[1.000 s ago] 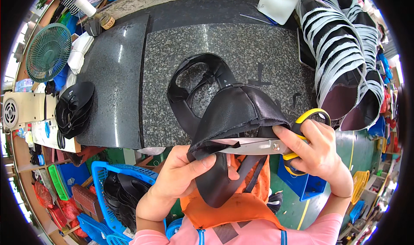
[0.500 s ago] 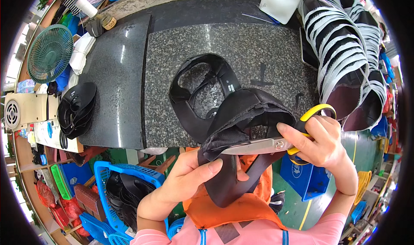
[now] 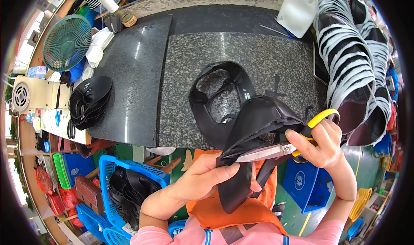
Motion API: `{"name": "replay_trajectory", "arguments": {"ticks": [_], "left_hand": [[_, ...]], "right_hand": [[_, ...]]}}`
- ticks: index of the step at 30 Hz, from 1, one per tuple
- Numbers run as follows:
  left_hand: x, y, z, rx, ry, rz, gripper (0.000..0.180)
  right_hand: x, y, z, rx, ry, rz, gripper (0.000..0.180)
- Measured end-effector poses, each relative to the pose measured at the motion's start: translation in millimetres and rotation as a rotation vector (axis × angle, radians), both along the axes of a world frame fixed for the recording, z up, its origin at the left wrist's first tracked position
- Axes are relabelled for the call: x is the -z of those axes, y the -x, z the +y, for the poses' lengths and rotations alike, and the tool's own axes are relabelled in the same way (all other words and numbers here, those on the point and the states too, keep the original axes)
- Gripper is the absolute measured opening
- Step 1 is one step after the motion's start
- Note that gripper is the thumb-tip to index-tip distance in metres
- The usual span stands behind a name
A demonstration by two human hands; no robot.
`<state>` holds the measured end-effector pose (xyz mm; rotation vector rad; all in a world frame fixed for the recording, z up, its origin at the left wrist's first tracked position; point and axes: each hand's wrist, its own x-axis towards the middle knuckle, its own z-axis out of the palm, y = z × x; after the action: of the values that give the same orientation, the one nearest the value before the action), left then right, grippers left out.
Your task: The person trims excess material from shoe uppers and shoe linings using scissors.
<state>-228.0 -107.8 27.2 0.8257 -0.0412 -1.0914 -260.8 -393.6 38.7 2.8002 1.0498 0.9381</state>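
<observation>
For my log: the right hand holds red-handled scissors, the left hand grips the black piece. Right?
Not red: the head view shows the handles are yellow and black. The right hand holds the scissors, the left hand the black piece.

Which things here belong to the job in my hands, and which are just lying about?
In the job:
yellow-and-black-handled metal scissors, in your right hand
black leather-like strapped piece, in your left hand
speckled grey stone worktop partly beneath it

Apparently lying about:
round green fan
white plastic container with a handle
white cylindrical spool
</observation>
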Motion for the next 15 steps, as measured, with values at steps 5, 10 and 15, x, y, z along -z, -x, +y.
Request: {"name": "replay_trajectory", "arguments": {"ticks": [5,10,15], "left_hand": [[4,-3,5,0.023,0.145,-0.050,0.037],[11,-8,11,0.008,0.050,-0.303,0.036],[4,-44,44,-0.324,-0.127,-0.430,0.027]], "right_hand": [[-1,-4,4,-0.022,0.024,-0.050,0.056],[2,-14,21,-0.035,0.060,-0.025,0.046],[16,6,-7,0.051,-0.215,0.032,0.047]]}}
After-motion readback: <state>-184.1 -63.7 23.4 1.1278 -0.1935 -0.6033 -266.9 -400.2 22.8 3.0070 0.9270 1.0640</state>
